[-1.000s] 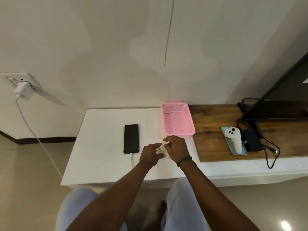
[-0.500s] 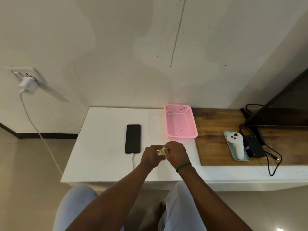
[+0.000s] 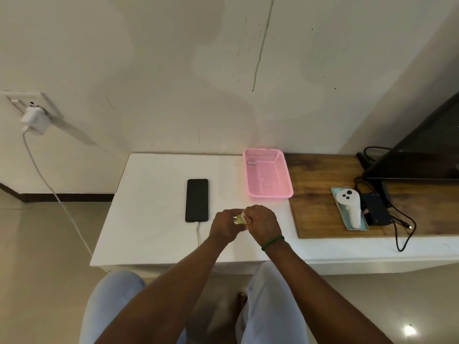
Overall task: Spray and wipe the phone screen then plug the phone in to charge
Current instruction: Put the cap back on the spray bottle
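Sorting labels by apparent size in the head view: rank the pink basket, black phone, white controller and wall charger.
1. pink basket
2. black phone
3. white controller
4. wall charger; farther away, so true size unsure

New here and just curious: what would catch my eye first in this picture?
At the middle of the white table, the left hand and right hand grip a small yellow bottle between them. Just left of them a black phone lies flat, with a white cable reaching its near end. Behind the hands, a bright pink basket stands at the table's back edge.
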